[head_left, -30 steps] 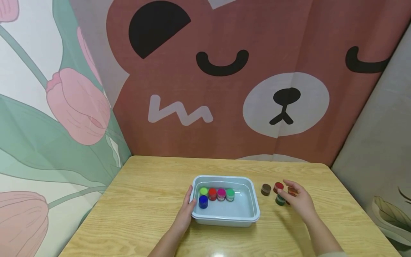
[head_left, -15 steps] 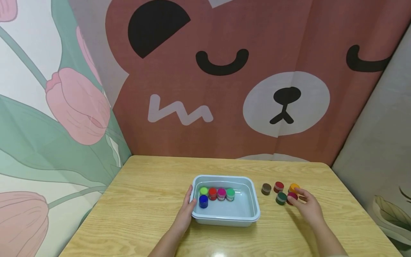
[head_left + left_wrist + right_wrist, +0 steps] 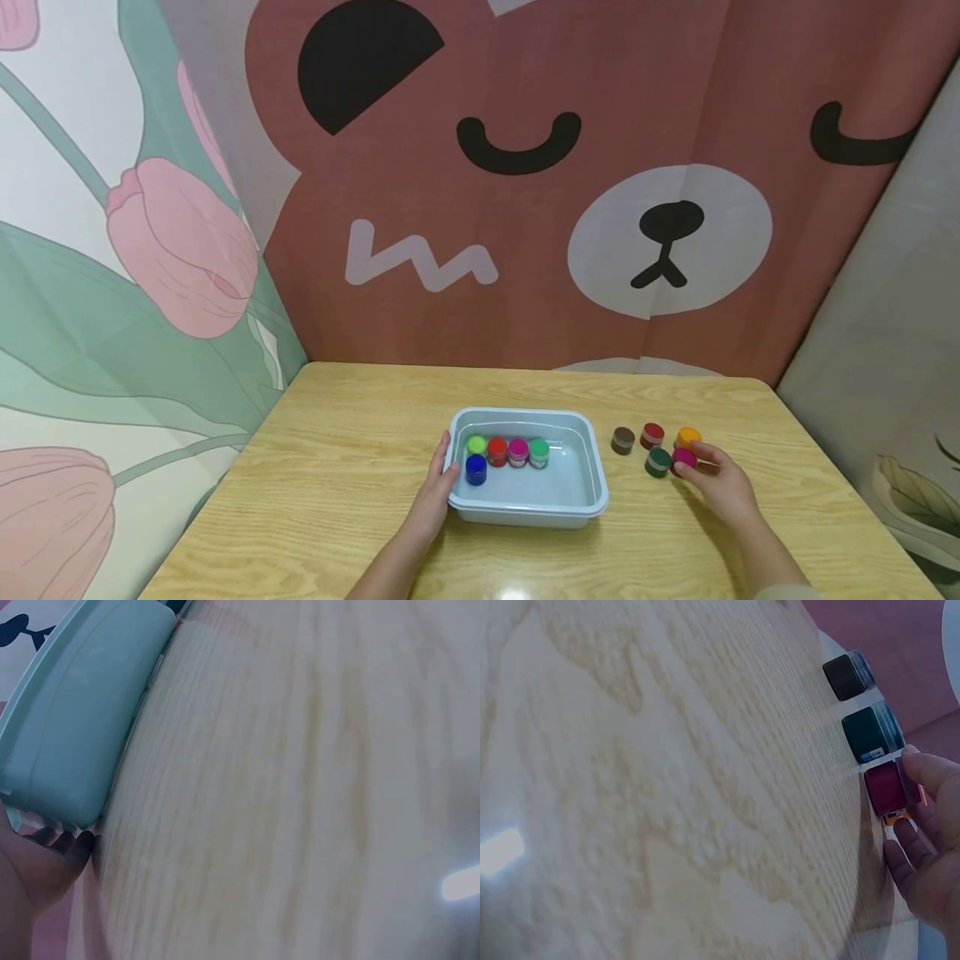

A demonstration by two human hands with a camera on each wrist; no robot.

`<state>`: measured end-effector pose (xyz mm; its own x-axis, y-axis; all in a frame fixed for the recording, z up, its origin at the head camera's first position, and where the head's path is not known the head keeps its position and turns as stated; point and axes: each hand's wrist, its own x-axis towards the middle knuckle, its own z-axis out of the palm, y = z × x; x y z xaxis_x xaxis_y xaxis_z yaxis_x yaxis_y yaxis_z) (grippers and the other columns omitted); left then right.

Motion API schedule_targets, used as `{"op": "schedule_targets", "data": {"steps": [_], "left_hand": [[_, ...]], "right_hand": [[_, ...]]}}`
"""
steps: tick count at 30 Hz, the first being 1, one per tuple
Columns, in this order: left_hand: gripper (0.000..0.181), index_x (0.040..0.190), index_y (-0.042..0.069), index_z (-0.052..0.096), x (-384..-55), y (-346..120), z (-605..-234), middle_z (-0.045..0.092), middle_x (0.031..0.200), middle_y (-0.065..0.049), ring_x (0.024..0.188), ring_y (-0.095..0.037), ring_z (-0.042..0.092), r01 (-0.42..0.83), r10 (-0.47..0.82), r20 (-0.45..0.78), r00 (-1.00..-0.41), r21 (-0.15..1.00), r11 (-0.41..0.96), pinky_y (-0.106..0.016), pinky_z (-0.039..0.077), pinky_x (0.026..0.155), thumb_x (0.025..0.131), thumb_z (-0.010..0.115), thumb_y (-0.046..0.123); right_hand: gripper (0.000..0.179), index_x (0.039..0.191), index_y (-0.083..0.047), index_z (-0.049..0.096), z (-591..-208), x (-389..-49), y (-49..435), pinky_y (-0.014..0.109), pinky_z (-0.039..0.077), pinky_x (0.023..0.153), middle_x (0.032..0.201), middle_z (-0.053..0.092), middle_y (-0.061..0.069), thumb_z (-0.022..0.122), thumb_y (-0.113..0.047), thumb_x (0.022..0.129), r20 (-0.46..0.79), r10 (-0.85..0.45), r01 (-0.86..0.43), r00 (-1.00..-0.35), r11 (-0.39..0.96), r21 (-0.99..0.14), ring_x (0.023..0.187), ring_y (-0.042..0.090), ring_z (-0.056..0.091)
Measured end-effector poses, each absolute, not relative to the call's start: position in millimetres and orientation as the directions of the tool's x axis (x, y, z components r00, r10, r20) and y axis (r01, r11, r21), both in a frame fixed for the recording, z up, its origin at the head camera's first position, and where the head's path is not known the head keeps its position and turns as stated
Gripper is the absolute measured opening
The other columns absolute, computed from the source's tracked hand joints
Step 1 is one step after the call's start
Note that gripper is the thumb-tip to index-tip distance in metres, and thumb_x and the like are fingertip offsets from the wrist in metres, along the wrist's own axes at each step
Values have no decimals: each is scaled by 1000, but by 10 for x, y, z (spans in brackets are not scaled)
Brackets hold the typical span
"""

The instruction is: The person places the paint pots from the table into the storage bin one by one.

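My left hand (image 3: 431, 500) grips the left side of a pale blue plastic tub (image 3: 525, 512), its thumb at the rim; in the left wrist view fingers (image 3: 75, 851) reach to the tub's end. Inside stand small paint jars: lime green (image 3: 477, 445), red (image 3: 497, 452), magenta (image 3: 518, 452), mint green (image 3: 538, 453) and blue (image 3: 476, 469). On the table to the right, my right hand (image 3: 723, 487) pinches a dark pink paint jar (image 3: 683, 459) between thumb and fingers. In the right wrist view this paint jar (image 3: 886, 787) stands at the thumb tip.
Beside the held jar stand a dark green jar (image 3: 657, 462), an orange jar (image 3: 687, 437), a red jar (image 3: 652, 435) and a brown jar (image 3: 622, 441). The wooden table (image 3: 360, 467) meets a bear-print curtain (image 3: 525, 317) at its back edge.
My right hand has shifted right and toward me, from above the jars to the dark pink jar. The orange jar now shows behind it. My left hand and the tub stay put.
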<state>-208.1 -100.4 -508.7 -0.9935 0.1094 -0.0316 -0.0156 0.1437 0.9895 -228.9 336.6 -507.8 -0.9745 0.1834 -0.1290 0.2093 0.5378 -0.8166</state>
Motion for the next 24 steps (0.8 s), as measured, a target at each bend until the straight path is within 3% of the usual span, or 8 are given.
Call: {"op": "schedule_targets", "data": {"steps": [6, 11, 18, 24], "left_hand": [[60, 159, 22, 13, -2082, -1003, -5092, 7, 165, -17, 149, -48, 3, -21, 108, -37, -993, 989, 144, -74, 3, 113, 105, 38, 28], [60, 159, 22, 13, -2085, -1003, -5094, 8, 165, -17, 149, -49, 3, -21, 106, -37, -994, 989, 149, -74, 3, 113, 105, 38, 28], [60, 159, 23, 13, -2091, -1004, -5103, 7, 165, -16, 149, -48, 3, -29, 105, -46, -993, 988, 153, -74, 3, 113, 105, 37, 29], [60, 159, 24, 12, -2093, -1006, -5105, 7, 165, -16, 149, -48, 3, -31, 106, -48, -993, 988, 153, -75, 3, 113, 105, 37, 29]], "right_hand": [[74, 146, 3, 38, -5106, -2313, 3375, 12, 43, 76, 145, 43, 30, 61, -45, 95, -108, 182, 196, -977, 583, -789, 125, 42, 50], [73, 144, 4, 40, -5130, -2321, 3381, 24, 48, 85, 140, 48, 32, 60, -46, 95, -100, 180, 188, -979, 588, -787, 123, 42, 51], [73, 146, 3, 36, -5133, -2306, 3402, 9, 40, 73, 143, 43, 32, 59, -44, 96, -121, 209, 220, -970, 556, -801, 126, 42, 48], [76, 149, 3, 32, -5096, -2277, 3380, 10, 44, 71, 147, 38, 30, 58, -44, 96, -142, 225, 242, -964, 520, -819, 129, 42, 45]]}}
